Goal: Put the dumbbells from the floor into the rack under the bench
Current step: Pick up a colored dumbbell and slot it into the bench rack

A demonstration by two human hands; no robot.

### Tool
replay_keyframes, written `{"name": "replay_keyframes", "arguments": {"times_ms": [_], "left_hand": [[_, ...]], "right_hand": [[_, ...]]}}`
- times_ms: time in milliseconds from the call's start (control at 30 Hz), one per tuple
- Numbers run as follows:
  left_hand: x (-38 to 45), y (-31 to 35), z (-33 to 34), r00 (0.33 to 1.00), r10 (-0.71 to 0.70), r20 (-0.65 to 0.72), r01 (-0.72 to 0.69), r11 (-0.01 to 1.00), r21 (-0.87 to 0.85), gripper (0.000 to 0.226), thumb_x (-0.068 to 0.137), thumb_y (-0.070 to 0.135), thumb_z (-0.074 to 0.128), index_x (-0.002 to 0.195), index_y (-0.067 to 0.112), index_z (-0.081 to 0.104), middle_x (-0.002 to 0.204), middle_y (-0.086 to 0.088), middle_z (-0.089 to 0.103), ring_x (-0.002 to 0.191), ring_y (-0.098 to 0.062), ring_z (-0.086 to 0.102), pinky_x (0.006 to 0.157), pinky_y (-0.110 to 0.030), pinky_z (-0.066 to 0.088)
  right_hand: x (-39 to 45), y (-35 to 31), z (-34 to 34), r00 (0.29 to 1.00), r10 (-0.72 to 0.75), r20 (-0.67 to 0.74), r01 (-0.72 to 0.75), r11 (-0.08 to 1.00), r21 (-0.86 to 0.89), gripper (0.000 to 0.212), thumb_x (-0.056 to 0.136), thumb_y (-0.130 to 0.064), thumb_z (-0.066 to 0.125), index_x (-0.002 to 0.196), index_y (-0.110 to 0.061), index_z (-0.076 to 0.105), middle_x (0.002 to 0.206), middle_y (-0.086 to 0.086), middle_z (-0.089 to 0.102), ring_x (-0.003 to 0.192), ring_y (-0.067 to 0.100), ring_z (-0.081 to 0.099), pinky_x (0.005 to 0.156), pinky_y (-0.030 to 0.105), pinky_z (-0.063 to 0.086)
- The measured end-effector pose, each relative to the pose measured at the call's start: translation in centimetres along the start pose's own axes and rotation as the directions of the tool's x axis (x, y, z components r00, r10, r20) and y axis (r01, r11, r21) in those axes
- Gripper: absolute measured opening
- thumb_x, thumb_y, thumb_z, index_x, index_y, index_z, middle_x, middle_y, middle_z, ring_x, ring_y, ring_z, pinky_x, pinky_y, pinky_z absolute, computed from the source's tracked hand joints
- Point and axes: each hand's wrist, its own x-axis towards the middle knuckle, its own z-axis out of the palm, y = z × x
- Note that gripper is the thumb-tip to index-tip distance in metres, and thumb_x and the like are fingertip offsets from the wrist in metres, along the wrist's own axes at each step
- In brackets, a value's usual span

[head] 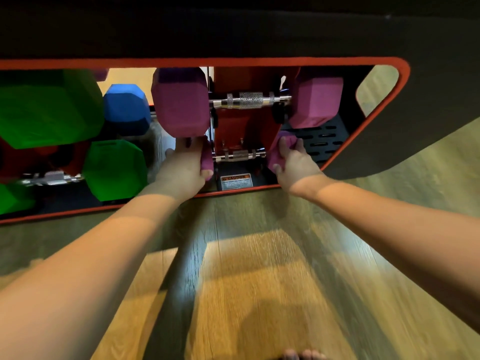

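While both bare forearms stretch over the wooden floor (259,294), the left hand (185,165) and right hand (292,162) each close around one head of a purple dumbbell (240,155), low in the red-framed rack (259,61). A fingertip could get pinched against the second purple dumbbell (181,100) resting directly above. Green dumbbells (114,170) sit farther left.

You see two purple dumbbells (181,100) with knurled silver handles (250,100), green dumbbells (49,110) and a blue one (127,107), a red-orange rack frame (207,62) with a black slotted shelf (324,137), an orange-and-white caution label (235,181), and a tan wood-grain floor (259,281).
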Motion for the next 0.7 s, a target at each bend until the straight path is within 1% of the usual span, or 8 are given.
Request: {"name": "replay_keyframes", "arguments": {"times_ms": [67, 167, 233, 300, 367, 467, 567, 700], "left_hand": [[0.0, 0.0, 0.2, 1.0, -0.005, 0.004, 0.005, 1.0, 0.013, 0.066, 0.083, 0.036, 0.068, 0.138, 0.027, 0.032, 0.14, -0.014, 0.039, 0.116, -0.039, 0.049, 0.094, -0.05, 0.047], [0.8, -0.5, -0.6, 1.0, 0.013, 0.015, -0.013, 1.0, 0.001, 0.069, 0.082, 0.036, 0.069, 0.14, 0.027, 0.032, 0.144, -0.013, 0.034, 0.122, -0.041, 0.045, 0.097, -0.051, 0.045], [0.7, -0.6, -0.8, 1.0, 0.008, 0.012, -0.008, 1.0, 0.003, 0.07, 0.082, 0.034, 0.069, 0.14, 0.027, 0.032, 0.144, -0.013, 0.034, 0.124, -0.041, 0.043, 0.098, -0.051, 0.044], [0.0, -0.3, -0.6, 1.0, -0.015, 0.007, 0.015, 1.0, -0.007, 0.067, 0.082, 0.034, 0.069, 0.138, 0.026, 0.034, 0.141, -0.012, 0.036, 0.12, -0.04, 0.046, 0.096, -0.051, 0.046], [0.0, 0.1, -0.6, 1.0, -0.008, 0.014, 0.008, 1.0, 0.0, 0.065, 0.083, 0.035, 0.069, 0.138, 0.026, 0.034, 0.14, -0.012, 0.036, 0.117, -0.039, 0.049, 0.095, -0.05, 0.047], [0.7, -0.1, -1.4, 0.998, 0.007, 0.065, -0.008, 1.0, 0.011, 0.067, 0.083, 0.035, 0.069, 0.138, 0.026, 0.034, 0.142, -0.012, 0.036, 0.117, -0.038, 0.049, 0.094, -0.047, 0.046], [0.2, -0.2, -1.0, 0.999, 0.009, 0.038, -0.01, 1.0, 0.021, 0.065, 0.082, 0.033, 0.069, 0.137, 0.027, 0.034, 0.14, -0.013, 0.036, 0.111, -0.04, 0.052, 0.089, -0.047, 0.048], [0.3, 0.1, -1.2, 0.998, 0.002, 0.057, -0.002, 1.0, 0.006, 0.065, 0.083, 0.034, 0.069, 0.137, 0.025, 0.033, 0.141, -0.012, 0.035, 0.114, -0.04, 0.051, 0.092, -0.049, 0.048]], "right_hand": [[0.4, 0.0, -0.3, 1.0, 0.002, -0.004, -0.002, 1.0, 0.002, 0.067, 0.101, -0.021, 0.044, 0.157, -0.019, 0.006, 0.159, 0.029, -0.006, 0.139, 0.041, 0.035, 0.11, 0.033, 0.031], [0.1, -0.3, 0.5, 1.0, 0.007, -0.014, -0.007, 1.0, -0.005, 0.069, 0.099, -0.023, 0.047, 0.156, -0.019, 0.008, 0.159, 0.029, -0.005, 0.138, 0.045, 0.033, 0.113, 0.038, 0.031], [-0.2, -0.3, 0.7, 1.0, -0.002, -0.001, 0.002, 1.0, -0.009, 0.07, 0.099, -0.021, 0.047, 0.156, -0.021, 0.007, 0.159, 0.027, -0.007, 0.139, 0.045, 0.032, 0.113, 0.038, 0.032], [0.2, -0.2, 0.2, 0.999, -0.031, 0.011, 0.031, 1.0, 0.002, 0.069, 0.099, -0.018, 0.045, 0.156, -0.022, 0.008, 0.159, 0.027, -0.006, 0.14, 0.044, 0.032, 0.112, 0.036, 0.032], [0.9, 0.0, -0.2, 0.998, -0.055, -0.014, 0.055, 0.998, 0.006, 0.069, 0.097, -0.017, 0.045, 0.156, -0.021, 0.009, 0.158, 0.03, -0.002, 0.14, 0.044, 0.032, 0.113, 0.037, 0.032], [0.3, -0.3, 0.3, 0.999, -0.032, 0.002, 0.032, 0.999, -0.001, 0.071, 0.098, -0.018, 0.046, 0.156, -0.02, 0.006, 0.158, 0.032, -0.005, 0.135, 0.046, 0.039, 0.11, 0.036, 0.034], [-0.5, -0.6, -0.2, 0.999, -0.03, 0.03, 0.031, 0.999, -0.02, 0.069, 0.099, -0.019, 0.045, 0.156, -0.018, 0.005, 0.158, 0.031, -0.006, 0.132, 0.047, 0.041, 0.109, 0.032, 0.033], [0.2, -0.6, -0.5, 0.999, -0.051, 0.013, 0.05, 0.999, 0.01, 0.065, 0.098, -0.017, 0.045, 0.154, -0.017, 0.013, 0.157, 0.031, 0.0, 0.135, 0.046, 0.039, 0.108, 0.036, 0.035]]}}
